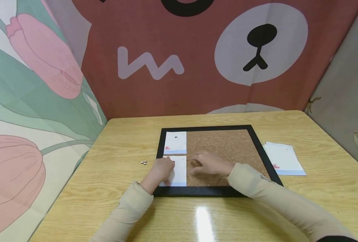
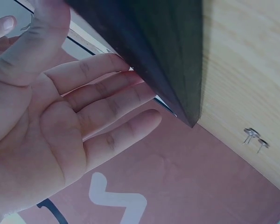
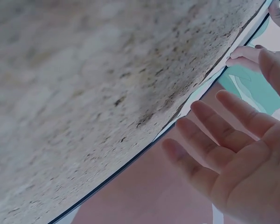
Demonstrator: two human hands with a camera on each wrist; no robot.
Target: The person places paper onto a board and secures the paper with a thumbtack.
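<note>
A corkboard with a black frame lies on the table. My left hand rests on the lower white sheet at the board's left side, its fingertips beside a small dark spot near the sheet's top. Fairly straight fingers show in the left wrist view, by the board's edge. Above that sheet, another white sheet bears one thumbtack. Over the cork just right of the sheets hovers my right hand, fingers loosely bent and holding nothing; its palm shows in the right wrist view.
Several loose thumbtacks lie on the table left of the board. To the right of it is a small stack of white sheets with a blue lower band. Printed cloth hangs behind the wooden table.
</note>
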